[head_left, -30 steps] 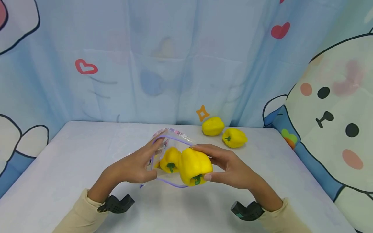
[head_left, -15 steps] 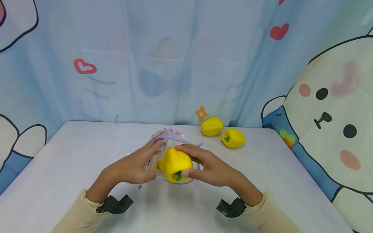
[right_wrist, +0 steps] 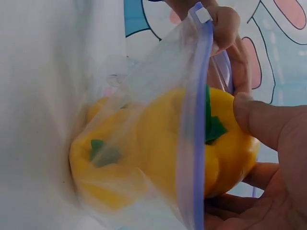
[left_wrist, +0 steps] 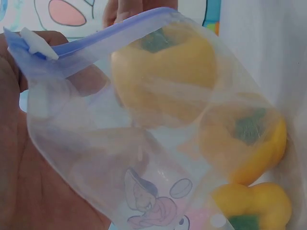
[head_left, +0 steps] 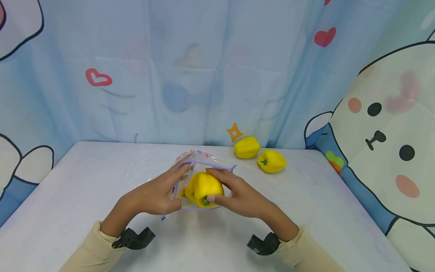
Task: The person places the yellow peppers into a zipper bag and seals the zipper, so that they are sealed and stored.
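My right hand (head_left: 242,194) grips a yellow bell pepper (head_left: 209,185) with a green stem, thumb near the stem and fingers over the far side. This pepper is partly inside the mouth of a clear zip bag (left_wrist: 96,158) with a purple zip edge. My left hand (head_left: 154,192) holds the left side of the bag's mouth, keeping it spread; its thumb lies by the white slider (right_wrist: 203,14). Through the film in the left wrist view, a second bell pepper (left_wrist: 244,143) and a third bell pepper (left_wrist: 254,201) show lower in the bag.
On the white table (head_left: 85,189), a bell pepper (head_left: 247,147) lies at the back edge, and another bell pepper (head_left: 272,161) lies just right of it. A blue printed curtain (head_left: 190,75) hangs behind the table. Both wrists wear dark camera mounts.
My right hand has carried its bell pepper leftward into the mouth of the bag, over the pepper seen there before. My left hand has stayed nearly still.
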`<state>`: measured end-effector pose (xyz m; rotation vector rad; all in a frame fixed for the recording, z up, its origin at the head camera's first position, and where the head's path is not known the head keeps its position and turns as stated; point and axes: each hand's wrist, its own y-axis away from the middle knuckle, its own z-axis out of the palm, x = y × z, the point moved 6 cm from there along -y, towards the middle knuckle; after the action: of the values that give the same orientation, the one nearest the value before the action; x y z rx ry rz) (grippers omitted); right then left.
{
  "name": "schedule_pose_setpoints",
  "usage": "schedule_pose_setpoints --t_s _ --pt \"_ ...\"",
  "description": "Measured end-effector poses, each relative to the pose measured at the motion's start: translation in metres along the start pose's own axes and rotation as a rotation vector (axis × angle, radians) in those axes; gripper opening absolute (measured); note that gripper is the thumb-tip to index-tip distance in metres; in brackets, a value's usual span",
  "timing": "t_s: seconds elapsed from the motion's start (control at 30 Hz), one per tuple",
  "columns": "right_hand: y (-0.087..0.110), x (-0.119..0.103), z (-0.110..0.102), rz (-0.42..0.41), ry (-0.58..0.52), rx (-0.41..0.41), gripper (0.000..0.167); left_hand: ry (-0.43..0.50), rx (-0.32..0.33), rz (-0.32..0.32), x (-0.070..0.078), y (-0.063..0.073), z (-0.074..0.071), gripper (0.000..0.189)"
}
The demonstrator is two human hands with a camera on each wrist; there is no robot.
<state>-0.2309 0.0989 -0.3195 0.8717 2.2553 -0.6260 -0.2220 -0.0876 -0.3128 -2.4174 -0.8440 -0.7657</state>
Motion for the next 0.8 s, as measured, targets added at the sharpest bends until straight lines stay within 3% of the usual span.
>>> schedule_pose_setpoints --t_s 0.33,0.6,0.8 --pt "-0.005 0.005 0.002 0.034 -0.022 0.032 0.068 -0.003 -0.002 0.0 -0.001 0.0 0.0 0.087" --pt "-0.005 0.014 0.002 0.097 0.062 0.075 0.063 -0.034 -0.007 -0.01 -0.001 0.001 0.002 0.086" --pt "-0.007 0.023 0.01 0.168 0.098 0.034 0.068 -0.049 -0.018 -0.016 0.0 0.0 0.004 0.085"
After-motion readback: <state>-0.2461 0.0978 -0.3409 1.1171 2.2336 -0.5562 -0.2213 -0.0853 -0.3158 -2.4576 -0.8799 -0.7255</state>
